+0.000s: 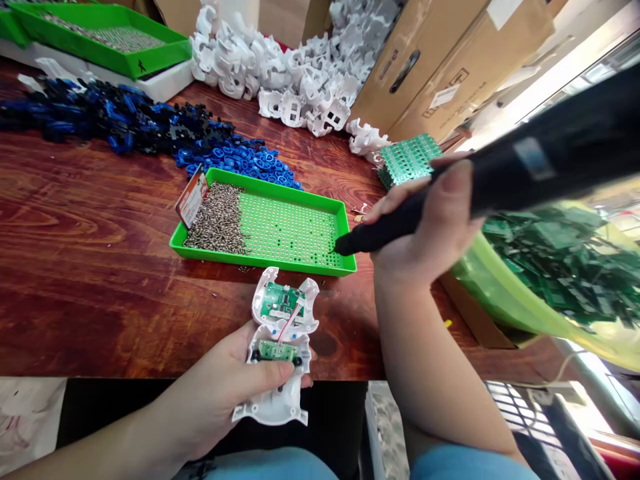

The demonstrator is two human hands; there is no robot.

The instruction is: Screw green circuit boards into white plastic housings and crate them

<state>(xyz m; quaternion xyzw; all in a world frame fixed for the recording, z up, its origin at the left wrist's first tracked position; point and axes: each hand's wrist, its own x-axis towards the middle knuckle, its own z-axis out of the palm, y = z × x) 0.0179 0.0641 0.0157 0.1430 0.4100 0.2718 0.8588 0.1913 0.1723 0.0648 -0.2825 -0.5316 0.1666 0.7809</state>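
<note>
My left hand [235, 380] is closed around a white plastic housing [277, 407] near the table's front edge, thumb lying over its lower circuit board [280, 350]. A second white shell with a green board [283, 300] sits just above it, joined by thin red and white wires. My right hand [425, 227] grips a black electric screwdriver [500, 180], blurred toward its rear end. Its tip reaches the right end of a green screw tray [265, 260]. Small screws [215, 217] are heaped at the tray's left end, and the perforated right part holds screws in rows of holes.
Blue and black plastic parts [240, 157] lie piled behind the tray. White shells [300, 73] are heaped at the back beside cardboard boxes [425, 73]. Stacked green boards [410, 160] and a bag of circuit boards [565, 260] are on the right. Another green tray [135, 63] stands back left.
</note>
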